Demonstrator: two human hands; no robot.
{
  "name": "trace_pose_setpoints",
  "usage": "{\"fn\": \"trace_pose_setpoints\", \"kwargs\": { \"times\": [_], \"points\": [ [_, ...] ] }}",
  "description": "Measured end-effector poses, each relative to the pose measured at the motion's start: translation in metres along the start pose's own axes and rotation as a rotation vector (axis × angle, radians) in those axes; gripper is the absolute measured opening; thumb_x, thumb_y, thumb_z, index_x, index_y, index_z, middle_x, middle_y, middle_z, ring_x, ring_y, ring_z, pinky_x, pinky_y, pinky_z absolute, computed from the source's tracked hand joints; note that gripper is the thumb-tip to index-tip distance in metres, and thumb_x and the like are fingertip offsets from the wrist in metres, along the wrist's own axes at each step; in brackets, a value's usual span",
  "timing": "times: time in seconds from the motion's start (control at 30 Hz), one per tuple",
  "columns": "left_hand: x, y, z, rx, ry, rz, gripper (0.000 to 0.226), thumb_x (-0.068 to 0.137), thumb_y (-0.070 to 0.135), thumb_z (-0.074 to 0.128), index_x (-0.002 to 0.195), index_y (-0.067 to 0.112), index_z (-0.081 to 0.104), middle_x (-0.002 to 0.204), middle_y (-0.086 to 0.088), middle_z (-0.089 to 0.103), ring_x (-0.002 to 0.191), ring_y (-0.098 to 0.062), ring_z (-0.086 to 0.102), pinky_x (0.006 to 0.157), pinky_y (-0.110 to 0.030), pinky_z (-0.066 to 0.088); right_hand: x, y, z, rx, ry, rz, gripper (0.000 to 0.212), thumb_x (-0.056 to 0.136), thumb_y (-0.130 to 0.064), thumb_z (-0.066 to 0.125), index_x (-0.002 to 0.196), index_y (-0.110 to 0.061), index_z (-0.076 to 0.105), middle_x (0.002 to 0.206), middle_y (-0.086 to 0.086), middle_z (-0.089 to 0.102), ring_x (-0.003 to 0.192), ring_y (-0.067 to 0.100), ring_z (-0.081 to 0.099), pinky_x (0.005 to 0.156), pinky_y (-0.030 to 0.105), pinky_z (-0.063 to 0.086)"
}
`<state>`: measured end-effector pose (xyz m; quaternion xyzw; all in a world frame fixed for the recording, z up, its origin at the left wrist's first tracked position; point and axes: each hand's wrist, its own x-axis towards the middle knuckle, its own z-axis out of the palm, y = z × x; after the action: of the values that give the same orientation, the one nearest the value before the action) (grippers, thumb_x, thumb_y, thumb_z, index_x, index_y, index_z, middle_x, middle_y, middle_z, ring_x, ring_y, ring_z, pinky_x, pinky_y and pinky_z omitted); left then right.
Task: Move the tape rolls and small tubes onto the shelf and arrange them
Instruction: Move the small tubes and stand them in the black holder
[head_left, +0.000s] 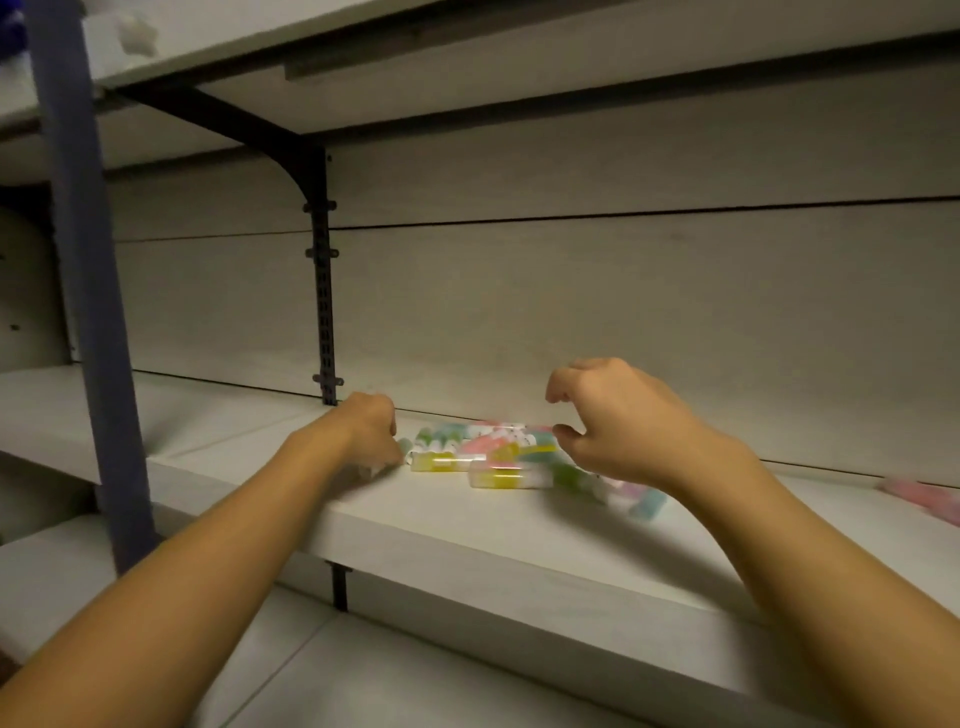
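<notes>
A loose heap of several small pastel tubes (498, 457) lies on the white shelf (467, 530), in yellow, green, pink and blue, some lying across others. My left hand (371, 434) is at the heap's left end, fingers curled down at the shelf surface; its fingertips are blurred and I cannot tell if they hold a tube. My right hand (615, 421) hovers above the heap's right side, fingers loosely curled, holding nothing. One more pink tube (922, 496) lies apart at the far right. No tape rolls are in view.
A dark slotted upright (324, 291) with a curved bracket stands at the back wall just left of the heap. A blue post (88, 280) rises at the left. Another shelf board (363, 47) hangs overhead. Grey floor tiles (389, 675) show below.
</notes>
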<state>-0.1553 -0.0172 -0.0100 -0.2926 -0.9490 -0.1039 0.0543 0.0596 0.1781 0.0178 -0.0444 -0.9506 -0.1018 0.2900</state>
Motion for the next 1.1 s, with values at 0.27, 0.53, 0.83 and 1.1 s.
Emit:
{"fn": "trace_pose_setpoints", "kwargs": {
  "times": [0.27, 0.53, 0.83, 1.1],
  "points": [
    [0.008, -0.019, -0.007, 0.062, -0.043, 0.108, 0.018, 0.091, 0.028, 0.064, 0.089, 0.011, 0.068, 0.089, -0.007, 0.064, 0.082, -0.025, 0.063, 0.080, -0.039, 0.058, 0.012, -0.021, 0.017, -0.017, -0.087, 0.046, 0.032, 0.086, -0.025, 0.061, 0.117, -0.020, 0.060, 0.115, 0.003, 0.061, 0.101, 0.028, 0.059, 0.082, 0.042, 0.054],
    [-0.010, -0.064, -0.020, -0.243, 0.169, 0.198, 0.015, 0.088, 0.016, 0.067, 0.103, 0.019, 0.070, 0.098, 0.002, 0.068, 0.086, -0.017, 0.065, 0.079, -0.035, 0.057, 0.049, -0.069, 0.055, -0.059, -0.218, -0.049, 0.019, 0.087, -0.024, 0.057, 0.103, -0.015, 0.061, 0.102, 0.004, 0.057, 0.088, 0.031, 0.059, 0.070, 0.040, 0.054],
    [-0.039, -0.086, -0.022, -0.500, 0.257, 0.176, 0.024, 0.084, 0.015, 0.078, 0.101, 0.028, 0.067, 0.097, 0.009, 0.065, 0.083, -0.011, 0.064, 0.069, -0.018, 0.049, 0.079, -0.086, 0.091, 0.013, -0.279, -0.096, 0.018, 0.086, -0.017, 0.063, 0.103, -0.023, 0.061, 0.105, -0.001, 0.058, 0.094, 0.025, 0.058, 0.077, 0.041, 0.052],
    [-0.050, -0.103, -0.019, -0.517, 0.282, 0.169, 0.025, 0.087, 0.015, 0.077, 0.106, 0.028, 0.066, 0.099, 0.007, 0.063, 0.085, -0.011, 0.063, 0.066, -0.017, 0.046, 0.082, -0.096, 0.093, 0.012, -0.260, -0.095, 0.018, 0.087, -0.012, 0.062, 0.104, -0.017, 0.061, 0.108, 0.000, 0.056, 0.094, 0.024, 0.056, 0.077, 0.041, 0.051]
  ]
}}
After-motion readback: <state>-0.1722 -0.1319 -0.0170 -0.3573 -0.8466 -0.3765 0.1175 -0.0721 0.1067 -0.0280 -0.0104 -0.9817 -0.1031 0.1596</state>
